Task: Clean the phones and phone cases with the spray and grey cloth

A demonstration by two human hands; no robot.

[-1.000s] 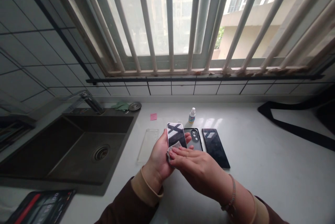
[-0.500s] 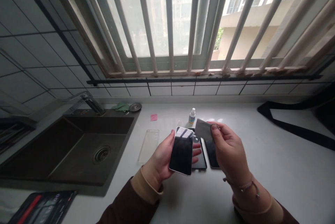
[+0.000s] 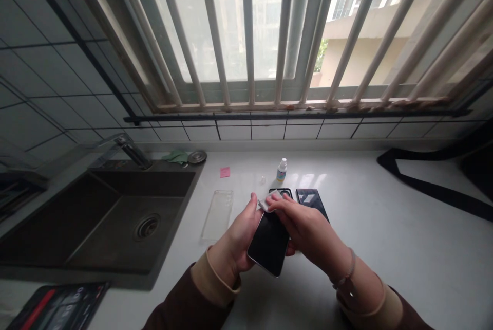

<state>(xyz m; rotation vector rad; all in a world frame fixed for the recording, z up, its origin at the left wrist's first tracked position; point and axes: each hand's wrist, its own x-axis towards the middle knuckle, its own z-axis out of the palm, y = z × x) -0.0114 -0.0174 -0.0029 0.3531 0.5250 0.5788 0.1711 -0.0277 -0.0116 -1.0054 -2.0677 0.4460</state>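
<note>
Left hand [image 3: 242, 235]: cradles phone [image 3: 269, 243], tilted, across palm
Right hand [image 3: 310, 221]: holds cloth [image 3: 265, 200] against phone's far end, beyond left palm
Phone risk: could slip from cradle if cloth pushes hard

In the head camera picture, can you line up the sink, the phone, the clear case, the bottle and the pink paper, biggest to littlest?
1. Sink
2. Phone and clear case: unsure, because the phone is held nearer the camera
3. Bottle
4. Pink paper
</note>
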